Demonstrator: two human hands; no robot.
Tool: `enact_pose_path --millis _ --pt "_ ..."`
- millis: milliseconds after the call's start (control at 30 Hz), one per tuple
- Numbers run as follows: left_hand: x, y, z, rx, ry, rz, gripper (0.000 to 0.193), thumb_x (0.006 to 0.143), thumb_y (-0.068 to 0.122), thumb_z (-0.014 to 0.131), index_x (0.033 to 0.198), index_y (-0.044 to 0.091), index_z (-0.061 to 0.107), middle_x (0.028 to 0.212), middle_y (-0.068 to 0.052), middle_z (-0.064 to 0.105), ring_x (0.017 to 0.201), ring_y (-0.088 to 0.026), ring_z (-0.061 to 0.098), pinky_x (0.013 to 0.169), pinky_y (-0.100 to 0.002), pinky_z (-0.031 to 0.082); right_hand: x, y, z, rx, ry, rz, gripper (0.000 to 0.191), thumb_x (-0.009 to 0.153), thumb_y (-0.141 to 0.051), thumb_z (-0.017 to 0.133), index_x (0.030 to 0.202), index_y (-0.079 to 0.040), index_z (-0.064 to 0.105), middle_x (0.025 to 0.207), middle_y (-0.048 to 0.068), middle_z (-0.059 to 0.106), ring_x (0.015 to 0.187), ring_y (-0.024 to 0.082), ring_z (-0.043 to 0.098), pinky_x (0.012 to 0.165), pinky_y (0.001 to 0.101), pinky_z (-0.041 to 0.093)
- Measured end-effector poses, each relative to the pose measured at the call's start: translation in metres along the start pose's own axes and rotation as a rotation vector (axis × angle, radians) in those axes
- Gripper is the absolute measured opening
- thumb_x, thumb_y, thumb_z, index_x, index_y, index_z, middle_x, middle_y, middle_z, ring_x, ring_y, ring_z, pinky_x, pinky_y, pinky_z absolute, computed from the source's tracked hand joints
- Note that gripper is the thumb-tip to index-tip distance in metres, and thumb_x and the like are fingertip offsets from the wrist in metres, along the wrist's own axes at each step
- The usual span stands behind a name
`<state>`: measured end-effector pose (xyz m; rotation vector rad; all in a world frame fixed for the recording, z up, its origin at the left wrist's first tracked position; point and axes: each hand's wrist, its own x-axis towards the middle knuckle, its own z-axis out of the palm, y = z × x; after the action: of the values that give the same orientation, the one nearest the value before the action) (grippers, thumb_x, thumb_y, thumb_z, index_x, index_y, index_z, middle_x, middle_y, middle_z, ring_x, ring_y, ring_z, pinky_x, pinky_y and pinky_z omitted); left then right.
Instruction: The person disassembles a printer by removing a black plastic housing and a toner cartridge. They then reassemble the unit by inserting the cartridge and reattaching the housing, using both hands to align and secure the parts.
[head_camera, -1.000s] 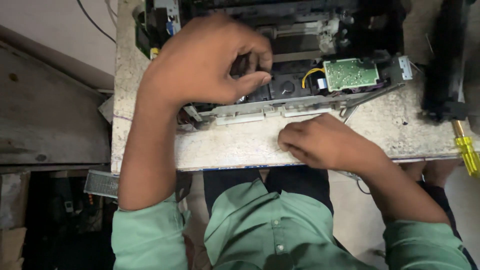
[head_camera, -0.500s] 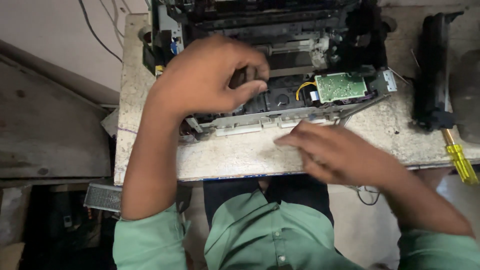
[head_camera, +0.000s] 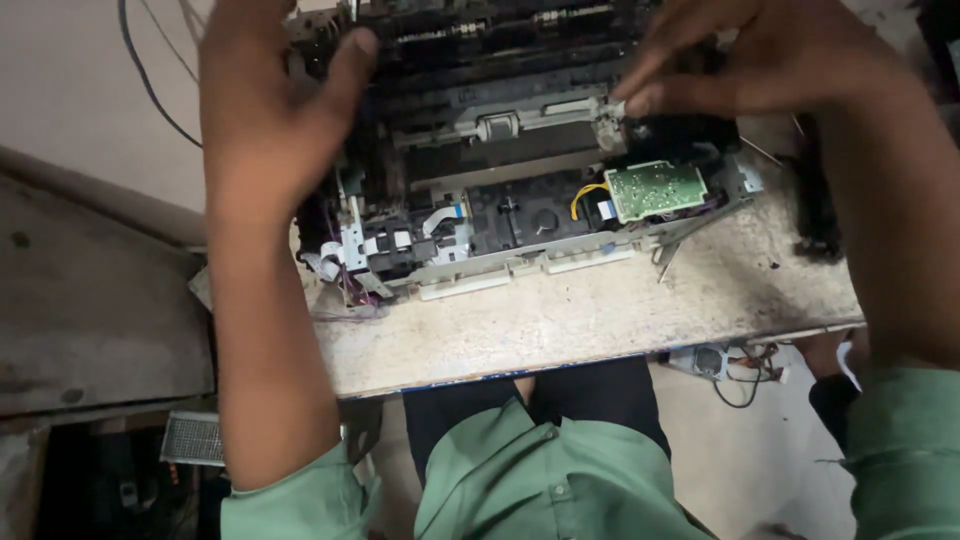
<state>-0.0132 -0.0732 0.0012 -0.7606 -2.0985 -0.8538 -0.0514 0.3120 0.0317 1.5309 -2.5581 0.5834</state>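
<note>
Overhead, the left hand (head_camera: 268, 110) hovers spread open, gripping nothing, while the right hand (head_camera: 775, 55) pinches a pale part (head_camera: 607, 112) above a green circuit board (head_camera: 655, 189).

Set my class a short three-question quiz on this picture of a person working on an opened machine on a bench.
1. True or false: the green circuit board sits at the machine's right end.
2. Which hand touches the grey roller bar: A left hand, B right hand?
3. What colour are the person's sleeves?

Key: 1 true; 2 B, its fingers pinch the bar's end; 3 green.
</note>
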Motion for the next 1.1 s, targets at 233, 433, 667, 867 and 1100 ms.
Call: enact_pose_path --millis 233,433,667,867,1100 --pt "-0.004 0.007 0.010 0.378 -0.126 -0.013 0.051 0.094 0.024 0.083 0.130 -0.003 0.059 0.118 -0.027 0.063 0.106 -0.047 0.060 0.085 -0.054 0.049 -0.014 0.009 0.037 0.147 0.267 0.071 0.010 0.100 -0.008 0.079 0.106 -0.002 0.076 0.090 0.010 0.075 0.072 0.010 0.068 0.063 0.0212 0.050" --pt "-0.004 0.006 0.011 0.465 -0.216 -0.050 0.054 0.085 0.022 0.081 0.129 -0.002 0.060 0.119 -0.023 0.064 0.111 -0.043 0.059 0.088 -0.053 0.050 -0.004 -0.013 0.042 0.109 0.353 0.225 0.009 0.094 -0.005 0.082 0.099 0.000 0.078 0.061 0.007 0.061 0.045 0.004 0.044 0.044 0.0239 0.029" --pt "-0.009 0.004 0.010 0.408 -0.227 -0.083 0.066 0.078 0.010 0.073 0.139 -0.005 0.055 0.136 -0.023 0.059 0.122 -0.043 0.056 0.095 -0.051 0.051 -0.011 -0.020 0.045 0.203 0.440 0.329 0.012 0.092 -0.008 0.083 0.100 -0.003 0.077 0.063 0.003 0.061 0.049 0.002 0.044 0.048 0.0230 0.028" --pt "-0.008 0.009 0.010 0.426 -0.175 -0.034 0.065 0.078 0.008 0.072 0.140 -0.003 0.054 0.136 -0.024 0.056 0.124 -0.044 0.055 0.099 -0.052 0.050 -0.016 -0.011 0.046 0.074 0.336 0.344 0.012 0.097 -0.011 0.086 0.104 -0.004 0.080 0.070 0.005 0.067 0.052 0.004 0.050 0.048 0.0204 0.033" --pt "0.005 0.026 0.002 0.202 0.062 0.060 0.020 0.082 0.008 0.083 0.099 0.004 0.072 0.103 -0.015 0.070 0.107 -0.039 0.061 0.089 -0.052 0.047 0.028 -0.013 0.018 -0.035 0.056 -0.040 0.012 0.092 -0.015 0.079 0.103 -0.009 0.079 0.089 0.007 0.075 0.061 0.010 0.067 0.057 0.0246 0.046"
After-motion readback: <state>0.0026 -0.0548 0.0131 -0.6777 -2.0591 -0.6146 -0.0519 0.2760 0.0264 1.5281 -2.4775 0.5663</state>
